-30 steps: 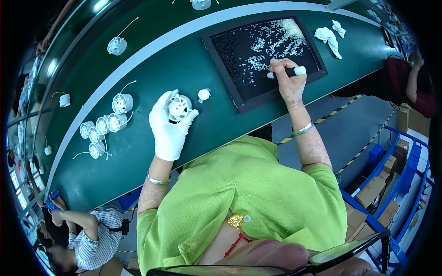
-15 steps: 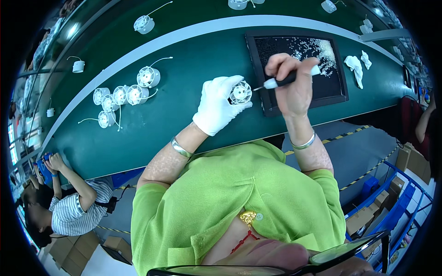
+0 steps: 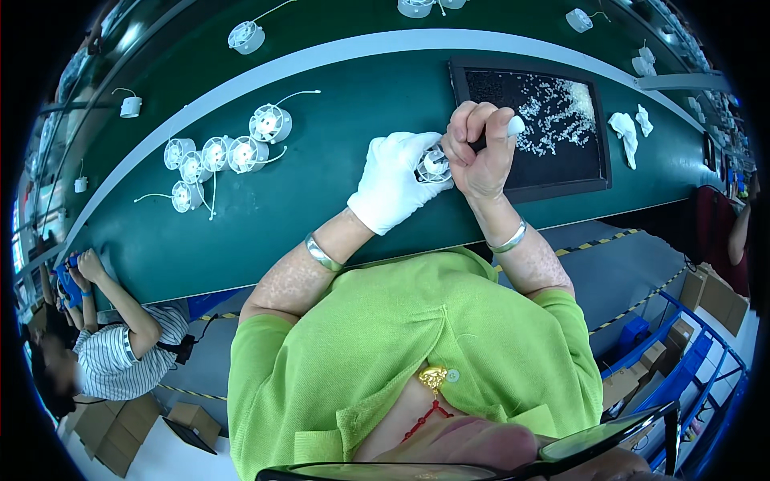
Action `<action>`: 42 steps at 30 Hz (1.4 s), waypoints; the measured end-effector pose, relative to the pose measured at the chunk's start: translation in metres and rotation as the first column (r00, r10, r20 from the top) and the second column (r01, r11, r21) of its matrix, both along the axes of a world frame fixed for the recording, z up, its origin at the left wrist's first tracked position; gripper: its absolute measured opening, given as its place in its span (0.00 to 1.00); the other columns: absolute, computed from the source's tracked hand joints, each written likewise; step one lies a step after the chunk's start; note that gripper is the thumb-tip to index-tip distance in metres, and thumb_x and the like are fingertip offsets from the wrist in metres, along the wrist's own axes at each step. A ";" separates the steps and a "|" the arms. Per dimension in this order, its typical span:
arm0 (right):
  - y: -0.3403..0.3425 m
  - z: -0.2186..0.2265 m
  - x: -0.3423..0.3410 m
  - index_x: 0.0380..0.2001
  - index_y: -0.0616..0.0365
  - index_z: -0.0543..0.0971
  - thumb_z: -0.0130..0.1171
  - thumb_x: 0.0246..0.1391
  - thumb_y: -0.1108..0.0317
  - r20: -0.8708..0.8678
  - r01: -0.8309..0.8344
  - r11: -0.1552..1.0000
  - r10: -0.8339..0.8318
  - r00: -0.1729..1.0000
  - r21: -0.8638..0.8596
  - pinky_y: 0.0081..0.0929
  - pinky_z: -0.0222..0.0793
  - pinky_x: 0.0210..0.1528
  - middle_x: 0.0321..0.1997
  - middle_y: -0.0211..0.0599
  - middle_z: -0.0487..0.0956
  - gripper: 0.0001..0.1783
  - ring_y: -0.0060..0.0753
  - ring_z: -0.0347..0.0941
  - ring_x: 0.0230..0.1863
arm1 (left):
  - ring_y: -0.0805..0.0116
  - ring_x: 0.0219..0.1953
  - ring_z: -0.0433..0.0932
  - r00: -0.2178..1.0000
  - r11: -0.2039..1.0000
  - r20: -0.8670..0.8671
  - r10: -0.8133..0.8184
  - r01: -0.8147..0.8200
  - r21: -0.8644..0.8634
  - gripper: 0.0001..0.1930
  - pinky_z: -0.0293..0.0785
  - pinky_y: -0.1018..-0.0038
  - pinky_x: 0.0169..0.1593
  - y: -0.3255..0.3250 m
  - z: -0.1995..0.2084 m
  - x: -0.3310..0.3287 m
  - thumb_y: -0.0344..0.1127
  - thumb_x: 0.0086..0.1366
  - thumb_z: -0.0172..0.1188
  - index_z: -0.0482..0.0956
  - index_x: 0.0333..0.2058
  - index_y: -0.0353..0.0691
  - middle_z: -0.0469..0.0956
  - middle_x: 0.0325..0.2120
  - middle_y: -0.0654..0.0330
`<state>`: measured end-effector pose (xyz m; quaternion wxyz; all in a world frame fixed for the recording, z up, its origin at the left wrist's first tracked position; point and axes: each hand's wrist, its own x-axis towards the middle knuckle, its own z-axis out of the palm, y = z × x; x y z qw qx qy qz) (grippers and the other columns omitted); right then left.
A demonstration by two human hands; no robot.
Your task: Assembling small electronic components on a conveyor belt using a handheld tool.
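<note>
My left hand [image 3: 391, 183], in a white glove, grips a small round white fan [image 3: 434, 167] above the green bench, its open face turned up. My bare right hand [image 3: 484, 157] is closed round a pen-shaped tool [image 3: 516, 126]; only the white end sticks out above the fingers. Its tip is hidden between my right hand and the fan, so I cannot tell whether it touches. Both hands are side by side, just left of a black tray [image 3: 553, 191] of small white and dark pieces.
To the left lies a cluster of similar white fans [image 3: 216, 152] with trailing wires. White cloth scraps or gloves [image 3: 623, 136] lie right of the tray. A pale curved strip [image 3: 353, 50] crosses behind, with more fans [image 3: 246, 37] beyond. A person in a striped shirt [image 3: 132, 357] works at far left.
My right hand has moved left and down, bringing the tool from over the tray to the fan. My left hand has shifted slightly right with the fan.
</note>
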<state>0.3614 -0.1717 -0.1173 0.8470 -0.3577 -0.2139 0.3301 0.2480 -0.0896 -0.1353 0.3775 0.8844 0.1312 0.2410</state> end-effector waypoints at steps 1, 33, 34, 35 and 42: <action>0.000 -0.001 0.000 0.19 0.59 0.64 0.50 0.61 0.46 0.000 -0.001 1.000 0.001 1.000 -0.001 0.15 0.47 0.15 0.22 0.36 0.66 0.28 0.13 0.48 0.13 | 0.51 0.34 0.77 1.000 1.000 0.000 0.001 -0.001 -0.001 0.27 0.72 0.61 0.40 0.000 0.000 0.000 0.39 0.41 0.76 0.77 0.41 0.40 0.78 0.32 0.54; -0.062 0.053 0.073 0.16 0.58 0.67 0.33 0.65 0.41 0.259 0.219 0.972 -0.235 0.937 0.089 0.20 0.60 0.26 0.31 0.42 0.73 0.35 0.23 0.62 0.22 | 0.50 0.36 0.81 0.809 0.863 -0.306 0.502 -0.449 0.230 0.29 0.77 0.64 0.43 0.225 0.127 -0.030 0.61 0.56 0.58 0.81 0.36 0.36 0.82 0.29 0.48; -0.067 0.047 0.072 0.16 0.59 0.68 0.32 0.65 0.40 0.260 0.290 0.957 -0.281 0.924 0.003 0.24 0.63 0.31 0.33 0.44 0.75 0.36 0.27 0.64 0.27 | 0.46 0.41 0.80 0.764 0.733 -0.130 0.632 -0.536 0.418 0.32 0.75 0.62 0.46 0.279 0.110 -0.055 0.63 0.57 0.55 0.80 0.41 0.37 0.81 0.34 0.46; -0.078 0.036 0.078 0.16 0.61 0.70 0.29 0.65 0.38 0.289 0.310 0.949 -0.283 0.915 -0.055 0.28 0.64 0.39 0.35 0.47 0.77 0.39 0.32 0.66 0.33 | 0.44 0.48 0.76 0.716 0.666 -0.127 0.686 -0.549 0.504 0.34 0.72 0.60 0.51 0.331 0.092 -0.079 0.62 0.57 0.55 0.75 0.49 0.36 0.79 0.42 0.43; -0.119 0.011 0.079 0.19 0.64 0.75 0.40 0.66 0.48 0.480 0.627 0.683 -0.435 0.762 -0.376 0.15 0.53 0.21 0.28 0.43 0.78 0.32 0.19 0.63 0.20 | 0.45 0.63 0.62 0.168 0.396 -0.362 0.917 -0.498 0.771 0.41 0.60 0.54 0.61 0.412 0.018 -0.090 0.68 0.59 0.49 0.62 0.63 0.47 0.62 0.62 0.47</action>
